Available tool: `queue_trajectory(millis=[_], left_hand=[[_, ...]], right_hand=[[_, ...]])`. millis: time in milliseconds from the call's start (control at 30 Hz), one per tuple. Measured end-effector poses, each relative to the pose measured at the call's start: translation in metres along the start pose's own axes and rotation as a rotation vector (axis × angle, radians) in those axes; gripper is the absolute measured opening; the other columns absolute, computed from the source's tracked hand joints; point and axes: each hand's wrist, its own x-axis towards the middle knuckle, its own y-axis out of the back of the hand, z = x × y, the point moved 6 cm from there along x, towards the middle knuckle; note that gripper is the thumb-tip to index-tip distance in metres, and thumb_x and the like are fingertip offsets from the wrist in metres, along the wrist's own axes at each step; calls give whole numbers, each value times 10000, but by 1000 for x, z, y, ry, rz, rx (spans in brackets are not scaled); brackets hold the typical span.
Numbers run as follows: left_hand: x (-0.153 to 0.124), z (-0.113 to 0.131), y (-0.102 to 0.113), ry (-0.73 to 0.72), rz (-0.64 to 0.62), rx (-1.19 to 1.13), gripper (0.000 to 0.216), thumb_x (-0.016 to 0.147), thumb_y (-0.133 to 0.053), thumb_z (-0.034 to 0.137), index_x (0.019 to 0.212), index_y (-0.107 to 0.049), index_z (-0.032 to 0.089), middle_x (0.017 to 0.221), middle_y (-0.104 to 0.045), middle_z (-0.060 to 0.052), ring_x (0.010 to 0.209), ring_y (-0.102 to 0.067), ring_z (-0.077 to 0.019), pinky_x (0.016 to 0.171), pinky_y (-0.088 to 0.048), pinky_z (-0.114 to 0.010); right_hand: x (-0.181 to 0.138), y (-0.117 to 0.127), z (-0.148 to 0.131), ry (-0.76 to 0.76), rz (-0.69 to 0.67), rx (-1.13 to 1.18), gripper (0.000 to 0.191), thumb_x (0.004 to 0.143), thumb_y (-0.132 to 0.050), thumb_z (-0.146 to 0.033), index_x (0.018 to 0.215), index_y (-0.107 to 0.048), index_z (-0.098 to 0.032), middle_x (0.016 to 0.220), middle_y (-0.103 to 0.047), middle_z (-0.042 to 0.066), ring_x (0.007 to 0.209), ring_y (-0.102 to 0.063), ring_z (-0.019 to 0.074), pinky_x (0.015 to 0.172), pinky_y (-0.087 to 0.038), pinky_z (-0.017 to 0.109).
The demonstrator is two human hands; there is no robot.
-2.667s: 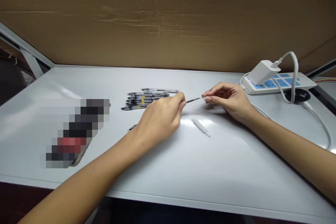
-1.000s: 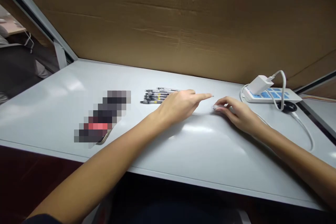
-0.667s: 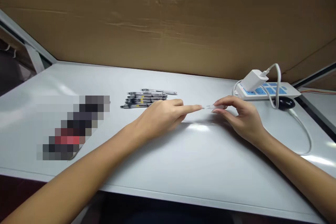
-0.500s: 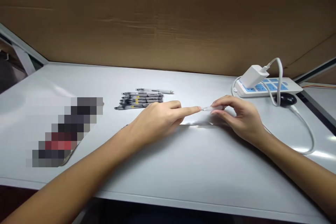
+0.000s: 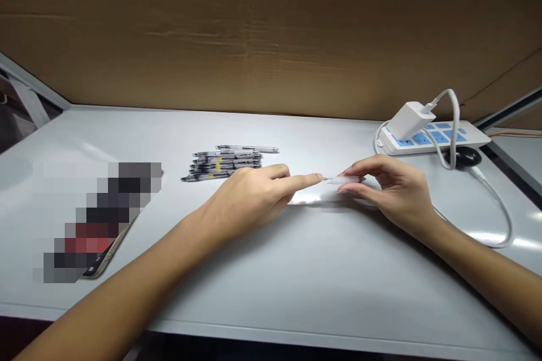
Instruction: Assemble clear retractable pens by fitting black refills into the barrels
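My left hand (image 5: 254, 197) rests on the white table (image 5: 296, 282) with its index finger stretched to the right and the other fingers curled. A thin dark tip, like a pen refill (image 5: 324, 179), pokes out just past that fingertip; the rest is hidden under the finger. My right hand (image 5: 393, 189) pinches a small clear pen barrel piece (image 5: 348, 180) between thumb and fingers. The barrel's end meets the refill tip. A pile of several pens (image 5: 224, 161) lies just behind my left hand.
A blurred-out flat object (image 5: 101, 208), perhaps a phone, lies at the left. At the back right sits a white and blue power strip (image 5: 440, 136) with a white charger (image 5: 409, 119), its cable (image 5: 502, 208) looping forward, and a black object (image 5: 464, 156). A cardboard wall (image 5: 271, 34) closes the back.
The loose clear piece lying on the table earlier is now in my right hand. My left index finger has stretched out, and the two hands have come together tip to tip.
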Motion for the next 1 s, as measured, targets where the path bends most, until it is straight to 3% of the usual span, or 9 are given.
queue_trajectory(millis=[400, 600, 800, 1000], left_hand=[[-1, 4, -1, -57, 31, 3, 462, 999, -467, 131, 1380, -660, 307, 891, -699, -25, 660, -640, -129, 629, -494, -239], [-1, 1, 4, -41, 80, 10, 448, 994, -476, 131, 1373, -667, 273, 884, -701, -28, 662, -637, -128, 616, -474, -225], [0, 3, -4, -30, 7, -34, 472, 993, -455, 122, 1369, -673, 308, 863, -693, -22, 645, -629, -137, 623, -484, -246], [1, 4, -4, -44, 34, -61, 428, 1004, -469, 147, 1358, -669, 279, 915, -724, -31, 711, -679, -144, 666, -511, -245]], right_hand=[[2, 1, -5, 65, 23, -24, 120, 826, -852, -314, 878, -751, -273, 832, -775, -4, 723, -722, 197, 627, -577, 335], [3, 3, 0, 37, 47, 4, 108, 841, -840, -309, 901, -757, -276, 872, -787, 1, 797, -740, 212, 694, -584, 351], [0, -1, -7, 104, -13, -49, 98, 862, -820, -305, 917, -741, -287, 857, -784, -6, 756, -739, 208, 654, -586, 345], [-1, -3, -11, 159, -47, -102, 88, 884, -798, -304, 912, -726, -261, 841, -781, 11, 715, -731, 203, 636, -584, 337]])
